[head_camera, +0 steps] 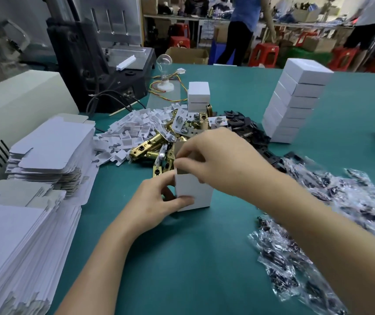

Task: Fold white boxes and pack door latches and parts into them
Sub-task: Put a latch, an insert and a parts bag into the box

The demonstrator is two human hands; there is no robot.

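**An upright box held steady while its top is worked**

At the far left, flat box blanks (45, 144) lie in stacks on the green tabletop (204, 258), probably so that the next one is easy to take. Beside them are a pile of white plastic inserts (134, 130) and a pile of brass door latches (152, 148), both near the work place.

The left hand (157, 203) grasps the white box (193, 189) on its left wall, with the thumb on the front face. I think this keeps the box standing upright on the tabletop. The box is between the two hands. The right hand (218, 160) is over its open top, and its curled fingers pinch the top flap. Whether a part is under the palm, I cannot tell.

Further right lie black plates (250, 128), a tall stack of closed boxes (295, 101), and clear bags of small parts (341, 201).
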